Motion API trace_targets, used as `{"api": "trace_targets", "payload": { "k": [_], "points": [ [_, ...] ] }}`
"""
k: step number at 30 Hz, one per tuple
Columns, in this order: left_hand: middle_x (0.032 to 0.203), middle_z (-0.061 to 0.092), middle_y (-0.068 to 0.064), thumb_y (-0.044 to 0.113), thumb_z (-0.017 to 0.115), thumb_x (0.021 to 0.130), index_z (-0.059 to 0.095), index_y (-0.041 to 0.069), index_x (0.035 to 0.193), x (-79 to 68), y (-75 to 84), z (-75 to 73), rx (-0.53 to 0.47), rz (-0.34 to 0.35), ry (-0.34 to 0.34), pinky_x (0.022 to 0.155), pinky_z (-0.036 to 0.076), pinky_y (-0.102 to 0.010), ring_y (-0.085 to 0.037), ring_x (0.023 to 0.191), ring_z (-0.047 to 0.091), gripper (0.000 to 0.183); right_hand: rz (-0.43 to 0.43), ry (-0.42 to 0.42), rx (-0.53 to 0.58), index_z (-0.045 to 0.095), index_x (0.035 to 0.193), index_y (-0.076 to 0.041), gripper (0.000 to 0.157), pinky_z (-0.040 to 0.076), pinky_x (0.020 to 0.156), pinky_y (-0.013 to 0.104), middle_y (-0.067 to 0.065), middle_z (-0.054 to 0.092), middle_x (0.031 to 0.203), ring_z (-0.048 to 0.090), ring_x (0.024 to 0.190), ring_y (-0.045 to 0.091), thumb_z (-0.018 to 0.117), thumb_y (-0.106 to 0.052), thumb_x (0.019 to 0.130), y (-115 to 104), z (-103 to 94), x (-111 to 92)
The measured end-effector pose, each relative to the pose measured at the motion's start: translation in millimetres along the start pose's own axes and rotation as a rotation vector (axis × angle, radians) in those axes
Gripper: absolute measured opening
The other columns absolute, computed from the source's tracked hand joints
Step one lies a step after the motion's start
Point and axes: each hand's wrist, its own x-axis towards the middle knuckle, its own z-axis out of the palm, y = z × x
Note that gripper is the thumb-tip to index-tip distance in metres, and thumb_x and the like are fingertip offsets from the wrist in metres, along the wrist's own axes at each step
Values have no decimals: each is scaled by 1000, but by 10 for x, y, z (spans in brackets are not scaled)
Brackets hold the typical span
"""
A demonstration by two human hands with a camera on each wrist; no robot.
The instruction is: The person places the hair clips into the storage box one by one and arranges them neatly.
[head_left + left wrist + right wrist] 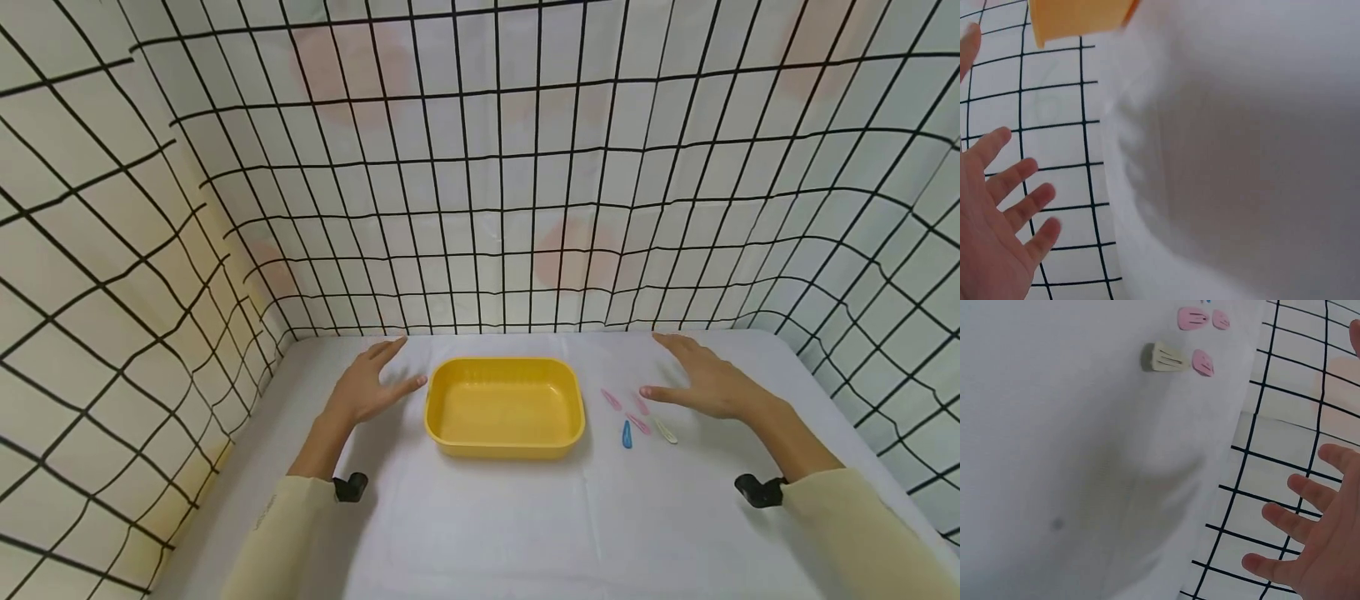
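Observation:
A yellow plastic tray (pixel 504 451) stands on the white tabletop. My left hand (pixel 366 386) hovers just left of it, fingers spread and thumb pointing toward its rim. Over the table on the right, my right hand (pixel 708 382) is held with fingers extended, its thumb close above some snap hair clips. These lie right of the tray: a blue hair clip (pixel 627 434), a pale yellow-green hair clip (pixel 664 431) and 3 pink ones, including a pink hair clip (pixel 611 400). In both wrist views the palms hold nothing.
A white backdrop with a black grid (pixel 480 183) rises behind the table and along both sides. The white tablecloth (pixel 495 533) reaches to the near side. Each wrist wears a small black camera, such as the right one (pixel 759 491), below cream sleeves.

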Motion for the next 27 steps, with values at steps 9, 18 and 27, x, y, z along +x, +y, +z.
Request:
{"api": "trace_targets", "payload": {
  "k": [9,18,27],
  "points": [
    [141,61,-7,69,58,93,44,35,157,-104,102,208,-169,26,53,95,54,-53,-29,114,63,74,-46,38,91,25,163,-8,104,28,109,78,27,25,164,28,147,53,65,-68,88,80,192,-145],
    [114,72,-5,58,64,95,53,29,152,-152,228,358,-293,-48,44,72,52,-30,-18,85,62,65,-85,103,169,41,154,-7,82,39,102,74,26,38,153,46,135,48,68,-54,94,198,454,-215],
    [93,70,-4,39,72,94,64,22,143,-197,296,480,-379,-3,49,58,45,-23,-15,67,55,52,-84,126,170,58,139,-3,66,51,86,49,14,63,120,59,104,29,74,-45,92,208,592,-260]
  ]
}}
